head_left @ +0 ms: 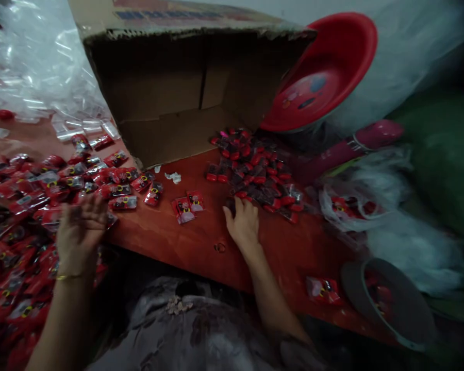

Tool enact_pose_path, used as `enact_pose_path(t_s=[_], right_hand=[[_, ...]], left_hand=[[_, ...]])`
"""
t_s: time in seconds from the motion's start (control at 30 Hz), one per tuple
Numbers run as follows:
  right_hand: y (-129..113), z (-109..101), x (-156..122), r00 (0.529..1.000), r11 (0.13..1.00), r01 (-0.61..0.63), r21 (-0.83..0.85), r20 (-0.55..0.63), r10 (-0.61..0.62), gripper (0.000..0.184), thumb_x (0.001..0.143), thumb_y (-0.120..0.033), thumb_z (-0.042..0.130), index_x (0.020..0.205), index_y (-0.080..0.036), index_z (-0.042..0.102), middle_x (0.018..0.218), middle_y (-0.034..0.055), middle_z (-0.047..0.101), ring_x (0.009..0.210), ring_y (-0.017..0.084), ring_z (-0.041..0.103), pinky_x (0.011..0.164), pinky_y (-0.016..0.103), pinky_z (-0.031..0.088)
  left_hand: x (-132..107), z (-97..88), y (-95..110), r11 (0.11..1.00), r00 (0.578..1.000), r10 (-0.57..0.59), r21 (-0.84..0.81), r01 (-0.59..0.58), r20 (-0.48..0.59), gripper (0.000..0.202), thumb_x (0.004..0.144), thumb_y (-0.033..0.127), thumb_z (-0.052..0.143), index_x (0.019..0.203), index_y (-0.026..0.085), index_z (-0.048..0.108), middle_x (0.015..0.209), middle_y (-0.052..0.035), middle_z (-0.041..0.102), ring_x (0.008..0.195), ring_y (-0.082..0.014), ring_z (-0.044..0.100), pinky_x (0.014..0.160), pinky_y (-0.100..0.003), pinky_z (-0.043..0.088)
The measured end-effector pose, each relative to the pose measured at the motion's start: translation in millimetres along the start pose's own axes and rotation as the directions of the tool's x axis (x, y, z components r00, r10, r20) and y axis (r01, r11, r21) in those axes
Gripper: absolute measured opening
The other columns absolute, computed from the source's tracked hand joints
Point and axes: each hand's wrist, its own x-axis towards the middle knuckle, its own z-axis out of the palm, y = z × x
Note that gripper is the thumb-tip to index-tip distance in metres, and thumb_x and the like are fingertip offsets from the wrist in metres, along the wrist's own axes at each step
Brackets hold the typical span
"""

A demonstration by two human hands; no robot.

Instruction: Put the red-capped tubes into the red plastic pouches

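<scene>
My left hand point(83, 224), wearing a thin yellow bracelet, is palm up with its fingers stretched out. It hovers at the edge of a large heap of red, clear-wrapped packets point(58, 188), and I see nothing held in it. My right hand point(244, 222) reaches to the near edge of a pile of small dark containers with red ends point(255, 170). Its thumb and forefinger close around one small dark container point(231, 203), partly hidden by the fingers. Between my hands, two red printed cards point(187, 206) overlap on the red tabletop point(158, 226).
An open cardboard box point(170, 123) lies on its side behind the cards. A red basin point(332, 77) leans at its right. Clear plastic sleeves point(46, 62) are heaped at the back left. A grey bin point(402, 304) and a plastic bag point(344, 206) stand right.
</scene>
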Motion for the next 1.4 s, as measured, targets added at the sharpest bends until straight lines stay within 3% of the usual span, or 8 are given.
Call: enact_pose_path(t_s=[0.2, 0.4, 0.57, 0.83, 1.0, 1.1, 1.2, 1.4], right_hand=[[32, -4, -31, 0.985, 0.985, 0.17, 0.04, 0.01, -0.171, 0.024, 0.089, -0.033, 0.05, 0.084, -0.017, 0.067, 0.095, 0.01, 0.065, 0.09, 0.024, 0.051, 0.081, 0.038, 0.041], [28, 0, -46, 0.982, 0.98, 0.185, 0.067, -0.034, -0.183, 0.021, 0.087, -0.031, 0.052, 0.086, -0.017, 0.067, 0.096, 0.0108, 0.061, 0.092, 0.024, 0.05, 0.083, 0.04, 0.041], [30, 2, -46, 0.983, 0.979, 0.184, 0.091, -0.033, -0.182, 0.02, 0.088, -0.029, 0.051, 0.086, -0.018, 0.068, 0.098, 0.0107, 0.061, 0.093, 0.024, 0.05, 0.084, 0.04, 0.041], [-2, -10, -38, 1.0, 0.912, -0.001, 0.41, -0.025, 0.013, 0.024, 0.086, -0.036, 0.053, 0.1, -0.02, 0.065, 0.101, 0.0097, 0.066, 0.098, 0.025, 0.056, 0.089, 0.042, 0.04], [-47, 2, -17, 0.932, 0.347, -0.359, 0.867, 0.35, 0.091, 0.03, 0.088, -0.042, 0.046, 0.097, -0.02, 0.063, 0.089, 0.0039, 0.067, 0.082, 0.017, 0.061, 0.075, 0.03, 0.047], [-58, 7, -14, 0.926, 0.227, -0.377, 0.898, 0.355, 0.132, 0.026, 0.086, -0.04, 0.051, 0.076, -0.019, 0.063, 0.072, -0.0008, 0.063, 0.071, 0.013, 0.057, 0.07, 0.025, 0.045], [-56, 6, -19, 0.935, 0.32, -0.351, 0.88, 0.309, 0.176, 0.027, 0.086, -0.038, 0.05, 0.07, -0.018, 0.059, 0.063, -0.0029, 0.057, 0.06, 0.011, 0.051, 0.061, 0.021, 0.041], [-43, 2, -30, 0.986, 0.695, -0.168, 0.699, 0.116, 0.122, 0.033, 0.088, -0.033, 0.042, 0.058, -0.02, 0.046, 0.052, -0.0044, 0.046, 0.049, 0.009, 0.042, 0.05, 0.021, 0.032]], left_hand=[[-11, 4.3, -25, 0.921, 0.967, 0.191, 0.311, -0.236, 0.168, 0.034, 0.078, 0.052, 0.057, 0.092, 0.023, 0.066, 0.091, 0.0017, 0.073, 0.092, -0.018, 0.064, 0.086, -0.033, 0.051], [-34, 80.9, -127, -0.083, 0.527, 0.075, 0.532, -0.843, 0.846, 0.033, 0.082, 0.035, 0.058, 0.112, 0.022, 0.065, 0.139, -0.0114, 0.048, 0.133, -0.0302, 0.036, 0.11, -0.052, 0.025], [-22, 95.4, -151, -0.303, 0.484, -0.114, 0.433, -0.849, 0.868, 0.024, 0.084, 0.027, 0.055, 0.103, 0.025, 0.07, 0.131, -0.0106, 0.056, 0.134, -0.0334, 0.034, 0.109, -0.056, 0.021], [-41, 87.3, -136, -0.187, 0.552, 0.009, 0.544, -0.818, 0.834, 0.029, 0.087, 0.039, 0.05, 0.106, 0.027, 0.069, 0.132, -0.0092, 0.056, 0.131, -0.0338, 0.038, 0.106, -0.059, 0.025], [-62, 89.8, -129, 0.047, 0.545, 0.061, 0.543, -0.838, 0.836, 0.03, 0.085, 0.033, 0.054, 0.112, 0.028, 0.066, 0.137, -0.0083, 0.051, 0.134, -0.0291, 0.036, 0.109, -0.053, 0.023], [-68, 86.7, -130, 0.408, 0.636, 0.069, 0.56, -0.721, 0.769, 0.048, 0.078, 0.031, 0.062, 0.125, 0.022, 0.056, 0.135, -0.0104, 0.053, 0.127, -0.0268, 0.045, 0.106, -0.045, 0.032], [-69, 83.5, -134, 0.76, 0.75, -0.114, 0.544, -0.356, 0.651, 0.045, 0.072, 0.036, 0.068, 0.111, 0.015, 0.064, 0.111, -0.0105, 0.068, 0.099, -0.022, 0.062, 0.088, -0.034, 0.047], [-79, 86.0, -142, 0.827, 0.812, -0.314, 0.562, -0.021, 0.492, 0.034, 0.052, 0.043, 0.081, 0.059, 0.012, 0.068, 0.057, -0.0002, 0.064, 0.056, -0.0087, 0.053, 0.06, -0.021, 0.044]])
